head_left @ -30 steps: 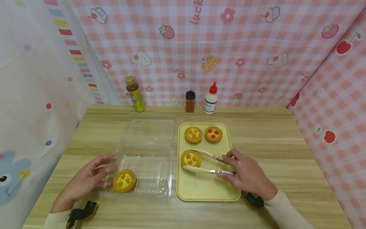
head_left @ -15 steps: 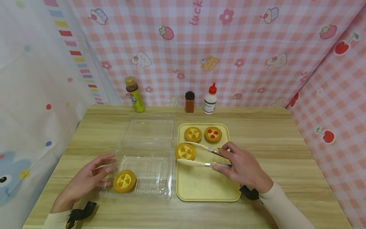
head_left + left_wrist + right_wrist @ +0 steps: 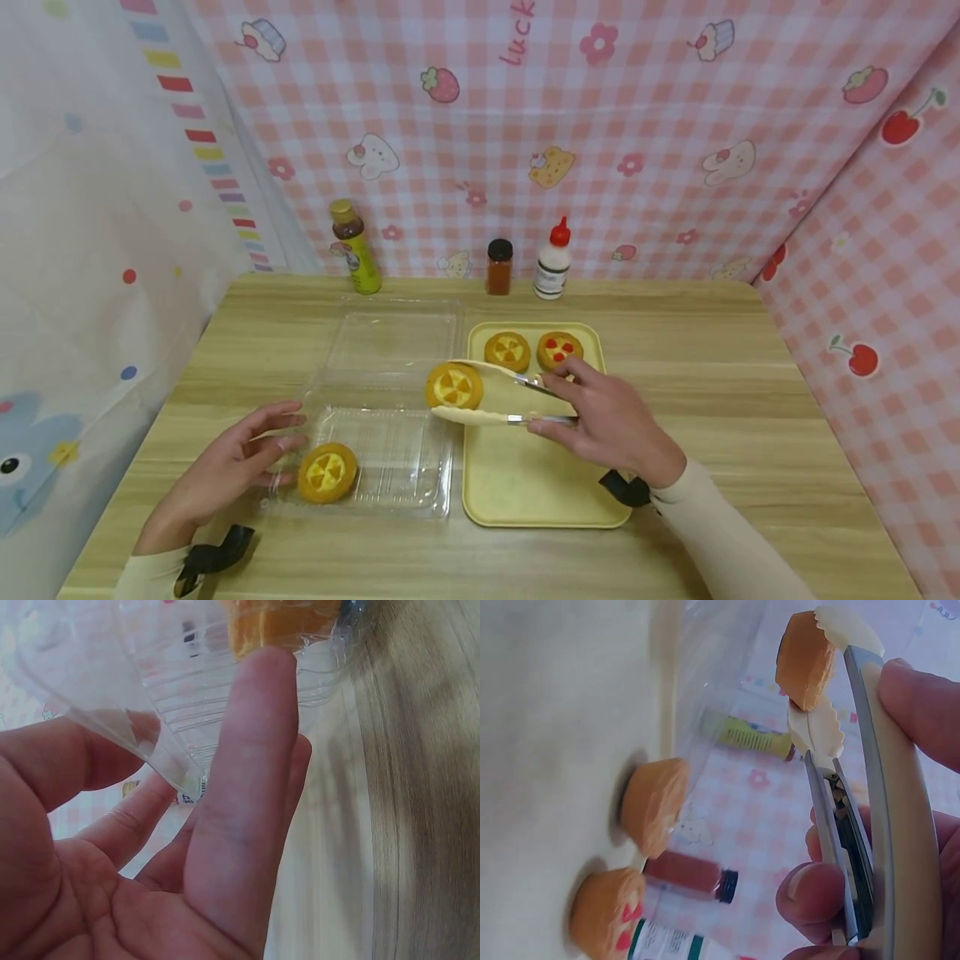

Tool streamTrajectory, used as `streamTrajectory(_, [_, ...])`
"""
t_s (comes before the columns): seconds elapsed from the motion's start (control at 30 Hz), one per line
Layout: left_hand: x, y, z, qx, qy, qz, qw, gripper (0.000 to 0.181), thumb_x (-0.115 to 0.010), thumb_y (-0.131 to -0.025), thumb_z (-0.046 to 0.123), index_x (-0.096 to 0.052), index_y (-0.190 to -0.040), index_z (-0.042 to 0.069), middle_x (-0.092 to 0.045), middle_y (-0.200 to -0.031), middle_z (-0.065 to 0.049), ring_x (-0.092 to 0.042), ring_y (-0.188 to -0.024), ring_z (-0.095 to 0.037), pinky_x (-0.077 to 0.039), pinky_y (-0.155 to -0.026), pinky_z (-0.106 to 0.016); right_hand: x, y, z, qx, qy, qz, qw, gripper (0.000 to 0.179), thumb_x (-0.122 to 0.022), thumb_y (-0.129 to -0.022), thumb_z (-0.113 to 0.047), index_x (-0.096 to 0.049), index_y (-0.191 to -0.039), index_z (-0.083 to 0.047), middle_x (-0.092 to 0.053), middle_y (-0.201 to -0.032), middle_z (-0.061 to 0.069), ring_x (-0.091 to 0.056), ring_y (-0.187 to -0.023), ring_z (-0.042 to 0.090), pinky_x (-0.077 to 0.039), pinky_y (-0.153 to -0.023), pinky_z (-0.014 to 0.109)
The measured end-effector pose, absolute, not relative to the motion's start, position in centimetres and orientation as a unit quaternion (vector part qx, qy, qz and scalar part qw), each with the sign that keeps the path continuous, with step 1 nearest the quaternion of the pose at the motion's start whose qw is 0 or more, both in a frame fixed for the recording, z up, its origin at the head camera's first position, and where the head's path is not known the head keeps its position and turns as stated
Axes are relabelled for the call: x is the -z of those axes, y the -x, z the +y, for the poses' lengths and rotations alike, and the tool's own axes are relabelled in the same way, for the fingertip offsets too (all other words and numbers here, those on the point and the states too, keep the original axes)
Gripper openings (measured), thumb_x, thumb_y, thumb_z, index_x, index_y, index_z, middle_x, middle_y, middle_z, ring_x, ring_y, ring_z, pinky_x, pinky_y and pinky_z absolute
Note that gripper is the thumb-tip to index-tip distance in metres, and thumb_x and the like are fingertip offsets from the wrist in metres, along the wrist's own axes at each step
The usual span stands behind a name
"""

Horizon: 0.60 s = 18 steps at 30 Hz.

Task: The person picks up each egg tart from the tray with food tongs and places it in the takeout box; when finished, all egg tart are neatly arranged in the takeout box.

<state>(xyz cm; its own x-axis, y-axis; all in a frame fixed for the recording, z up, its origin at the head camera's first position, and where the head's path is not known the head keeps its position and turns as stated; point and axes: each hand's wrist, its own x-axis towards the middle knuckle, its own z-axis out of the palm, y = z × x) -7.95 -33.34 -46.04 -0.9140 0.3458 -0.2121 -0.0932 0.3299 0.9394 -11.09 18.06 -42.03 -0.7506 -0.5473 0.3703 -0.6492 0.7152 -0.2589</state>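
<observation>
My right hand point(image 3: 611, 417) grips a pair of tongs point(image 3: 900, 825) with cream scalloped tips. An egg tart point(image 3: 453, 387) with a yellow wedge-patterned top sits between those tips, above the gap between the yellow tray point(image 3: 547, 487) and the clear plastic container point(image 3: 442, 483). In the right wrist view, the tart point(image 3: 806, 660) is lifted and tilted. My left hand point(image 3: 232, 467) stays at the container's left edge, fingers loosely extended; its wrist view shows the plastic wall overlapping the thumb tip. Another tart point(image 3: 327, 472) lies in the container's near-left corner.
Two tarts stand at the tray's back: a wedge-topped tart point(image 3: 507, 352) and a red-dotted tart point(image 3: 559, 350). The container's lid point(image 3: 393, 342) lies open behind its base. Along the back wall stand a yellow-green bottle point(image 3: 356, 250), a spice jar point(image 3: 498, 267) and a red-capped squeeze bottle point(image 3: 552, 262).
My right hand has moved left and slightly away from me, carrying the tart in the tongs off the tray's left side. The left hand and the container have stayed put.
</observation>
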Motion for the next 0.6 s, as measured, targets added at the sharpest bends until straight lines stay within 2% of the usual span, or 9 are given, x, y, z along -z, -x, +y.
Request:
streamTrajectory(0.3, [45.8, 8.1, -33.3, -0.573, -0.073, 0.792, 0.198, 0.058, -0.054, -0.113, 0.023, -0.031, -0.163, 0.004, -0.038, -0.159, -0.034, -0.066, -0.118, 0.002, -0.067, -0.082, -0.039, 41.7, 11.7, 15.5, -0.195, -0.337, -0.915, 0.105, 0.057, -0.079, -0.09, -0.057, -0.076, -0.126, -0.012, -0.066, -0.114, -0.001, -0.051, -0.068, 0.002, -0.048, -0.062, 0.022])
streamTrajectory(0.47, [45.8, 8.1, -33.2, -0.572, -0.076, 0.792, 0.198, 0.058, -0.054, -0.113, 0.022, -0.031, -0.163, 0.003, -0.038, -0.159, -0.035, -0.066, -0.117, 0.003, -0.067, -0.081, -0.039, 42.2, 12.1, 14.2, -0.191, -0.35, -0.911, 0.104, 0.055, -0.08, -0.09, -0.057, -0.077, -0.122, -0.013, -0.065, -0.112, -0.002, -0.052, -0.071, 0.005, -0.046, -0.06, 0.02])
streamTrajectory(0.6, [45.8, 8.1, -33.2, -0.573, -0.076, 0.791, 0.199, 0.059, -0.054, -0.113, 0.021, -0.03, -0.163, 0.001, -0.038, -0.158, -0.036, -0.066, -0.117, 0.003, -0.067, -0.081, -0.039, 42.5, 12.3, 13.2, -0.179, -0.359, -0.91, 0.107, 0.056, -0.079, -0.09, -0.058, -0.077, -0.123, -0.013, -0.067, -0.111, -0.001, -0.051, -0.066, 0.005, -0.045, -0.058, 0.02])
